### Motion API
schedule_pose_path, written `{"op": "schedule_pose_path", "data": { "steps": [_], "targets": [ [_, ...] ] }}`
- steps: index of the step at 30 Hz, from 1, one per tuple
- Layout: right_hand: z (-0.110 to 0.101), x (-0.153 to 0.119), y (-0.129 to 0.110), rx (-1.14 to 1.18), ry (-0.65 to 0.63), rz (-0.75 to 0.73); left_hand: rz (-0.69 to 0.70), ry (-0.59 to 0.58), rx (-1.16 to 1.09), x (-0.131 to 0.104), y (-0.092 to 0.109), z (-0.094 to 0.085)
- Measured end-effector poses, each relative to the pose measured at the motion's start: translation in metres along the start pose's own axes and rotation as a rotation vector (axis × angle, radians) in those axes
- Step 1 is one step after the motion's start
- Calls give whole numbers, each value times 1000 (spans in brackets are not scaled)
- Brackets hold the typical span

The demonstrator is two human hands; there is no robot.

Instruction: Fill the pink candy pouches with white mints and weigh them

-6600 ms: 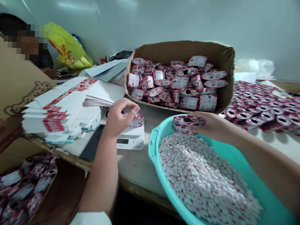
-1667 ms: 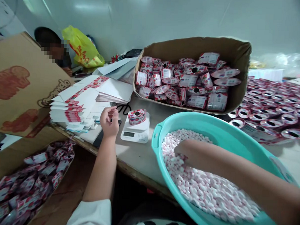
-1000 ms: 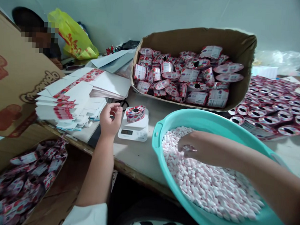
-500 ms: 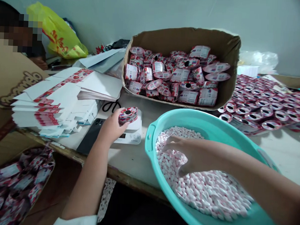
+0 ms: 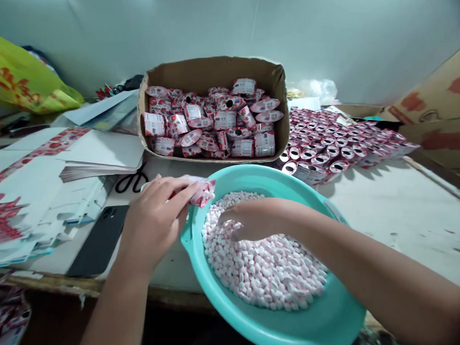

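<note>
My left hand (image 5: 155,215) is closed around a small red-and-white printed candy box (image 5: 202,190), tilted over the left rim of a turquoise basin (image 5: 268,342). White pieces show at the box's opening. Inside the basin, my right hand (image 5: 249,220) rests at the heap of small white-and-pink candies (image 5: 271,273). Its thumb and fingers are apart and curved down, with candies between them; the fingertips are partly hidden.
A cardboard carton (image 5: 215,65) of printed boxes stands behind the basin. Rows of upright boxes with dark holes (image 5: 330,146) are at right. On the left lie a phone (image 5: 99,240), black scissors (image 5: 132,181), flat white cartons (image 5: 97,151) and a yellow bag (image 5: 28,77).
My left hand has carried the box from above the white scale to the basin's rim and tipped it over. The right hand stays in the candies. The view has swung right.
</note>
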State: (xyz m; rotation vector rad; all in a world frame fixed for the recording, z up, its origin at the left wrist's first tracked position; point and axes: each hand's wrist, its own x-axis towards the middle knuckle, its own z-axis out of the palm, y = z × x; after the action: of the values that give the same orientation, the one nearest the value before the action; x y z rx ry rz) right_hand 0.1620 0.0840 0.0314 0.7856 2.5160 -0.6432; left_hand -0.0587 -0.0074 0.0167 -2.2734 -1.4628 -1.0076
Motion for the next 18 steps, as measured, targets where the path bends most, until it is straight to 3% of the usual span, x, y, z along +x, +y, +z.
{"op": "schedule_pose_path", "data": {
  "steps": [3,7,10,14,18],
  "targets": [
    [-4,-5,1,-50,17,54,12,72,71,-7,-4,4],
    [-8,-8,1,-54,61,67,52,4,132,-16,-7,3],
    [-9,-9,1,-32,67,64,50,43,99,-20,-7,1],
    [-7,-10,2,0,85,83,-118,177,-9,-21,-20,4],
    [-1,-6,9,18,144,34,-407,363,-117,-15,-66,20]
  ]
}}
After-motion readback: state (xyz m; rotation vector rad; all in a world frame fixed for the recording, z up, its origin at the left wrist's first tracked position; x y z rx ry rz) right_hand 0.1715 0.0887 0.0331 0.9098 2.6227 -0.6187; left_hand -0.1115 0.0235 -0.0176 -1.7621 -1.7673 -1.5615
